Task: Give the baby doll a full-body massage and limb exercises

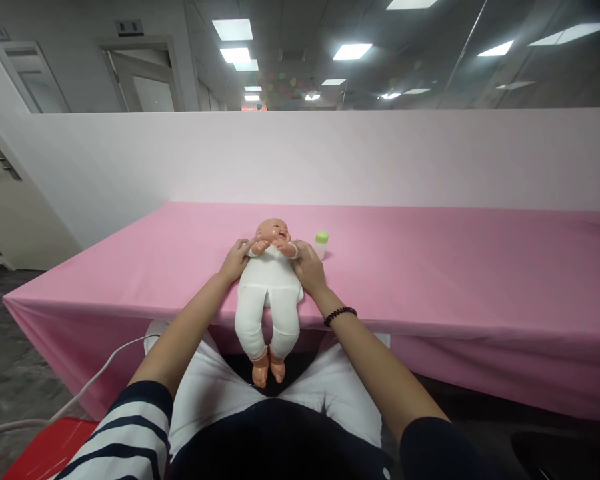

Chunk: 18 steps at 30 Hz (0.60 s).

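Baby doll (269, 270) lies between left hand (237, 260) and right hand (310, 267) — apart, clasping its sides, apparently steadying it where it overhangs the pink tablecloth (430, 280) — green-lidded bottle (321, 244) beside the right.

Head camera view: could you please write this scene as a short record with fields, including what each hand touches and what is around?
Doll: white outfit, bare feet; head away from the person, feet past the table's near edge
Left hand: at the doll's side, by its arm and shoulder
Right hand: at the doll's other side, by its arm
Bracelet: dark, beaded, on the right wrist
Bottle: green top, upright, right of the doll, not held
Table: covered with pink cloth
Seat: red, lower left, partly in view
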Tool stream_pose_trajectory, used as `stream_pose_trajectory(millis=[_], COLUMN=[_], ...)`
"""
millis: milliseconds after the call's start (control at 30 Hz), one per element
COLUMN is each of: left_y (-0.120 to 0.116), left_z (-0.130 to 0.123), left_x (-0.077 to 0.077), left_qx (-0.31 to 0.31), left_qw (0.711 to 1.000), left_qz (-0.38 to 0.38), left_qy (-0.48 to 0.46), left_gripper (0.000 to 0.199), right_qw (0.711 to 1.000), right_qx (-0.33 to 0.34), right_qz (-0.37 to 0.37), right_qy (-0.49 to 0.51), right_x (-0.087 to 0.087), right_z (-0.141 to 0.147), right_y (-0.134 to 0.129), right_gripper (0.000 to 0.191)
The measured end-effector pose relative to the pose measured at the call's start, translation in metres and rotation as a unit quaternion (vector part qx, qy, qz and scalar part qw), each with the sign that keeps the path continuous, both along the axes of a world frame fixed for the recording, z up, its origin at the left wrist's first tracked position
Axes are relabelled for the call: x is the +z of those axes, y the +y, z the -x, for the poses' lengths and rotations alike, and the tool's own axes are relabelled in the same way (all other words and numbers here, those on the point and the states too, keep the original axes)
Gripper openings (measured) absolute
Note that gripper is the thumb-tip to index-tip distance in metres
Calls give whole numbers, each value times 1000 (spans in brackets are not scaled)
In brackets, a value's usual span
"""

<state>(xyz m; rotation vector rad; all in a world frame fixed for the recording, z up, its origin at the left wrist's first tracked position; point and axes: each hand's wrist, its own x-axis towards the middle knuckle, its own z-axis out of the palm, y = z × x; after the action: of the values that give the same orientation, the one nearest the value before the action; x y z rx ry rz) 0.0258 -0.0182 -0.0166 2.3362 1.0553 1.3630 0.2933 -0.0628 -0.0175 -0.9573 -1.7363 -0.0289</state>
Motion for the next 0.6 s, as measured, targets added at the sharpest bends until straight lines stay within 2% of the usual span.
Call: stream_pose_trajectory(millis=[133, 300, 400, 467, 600], left_y=[-4, -3, 0, 3, 9], left_z=[-2, -1, 1, 2, 4], left_x=[2, 2, 0, -1, -2], left_qx=[-4, -1, 21, 49, 135], left_qw=[999, 999, 1000, 994, 950], left_qz=[-25, -26, -1, 28, 140], left_qy=[28, 36, -21, -96, -245], left_gripper=[58, 56, 53, 51, 58], right_qw=[995, 995, 999, 991, 943], right_qx=[27, 43, 33, -9, -120], right_qz=[-39, -28, 23, 66, 134], right_qy=[-93, -82, 17, 116, 280], right_x=[-2, -3, -2, 0, 0], right_z=[-1, -1, 0, 0, -6], right_y=[4, 5, 4, 5, 14], right_gripper=[47, 46, 41, 37, 40])
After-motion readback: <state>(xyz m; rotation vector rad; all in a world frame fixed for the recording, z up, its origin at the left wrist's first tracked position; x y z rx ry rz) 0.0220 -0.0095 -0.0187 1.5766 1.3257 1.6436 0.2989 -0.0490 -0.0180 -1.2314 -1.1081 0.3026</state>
